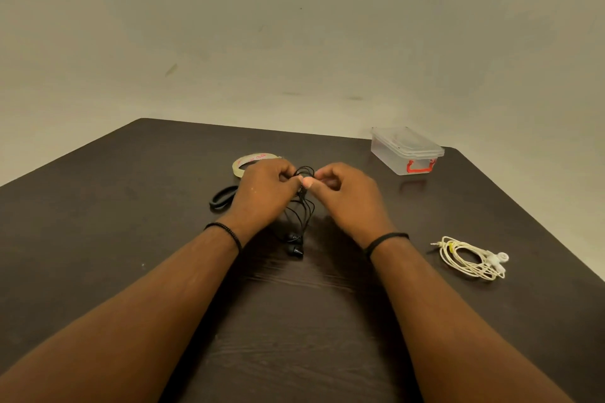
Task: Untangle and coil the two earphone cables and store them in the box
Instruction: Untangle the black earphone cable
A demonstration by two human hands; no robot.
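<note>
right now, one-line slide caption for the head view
Both hands, left hand and right hand, pinch black earphones above the table; white earphones lie coiled, box closed.

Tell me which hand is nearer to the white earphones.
Right. The right hand is at mid-table pinching the black earphone cable, with the white earphones off to its right; the left hand is beyond it, farther left.

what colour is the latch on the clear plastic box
Red, on the lidded clear plastic box; seen in the head view.
</note>
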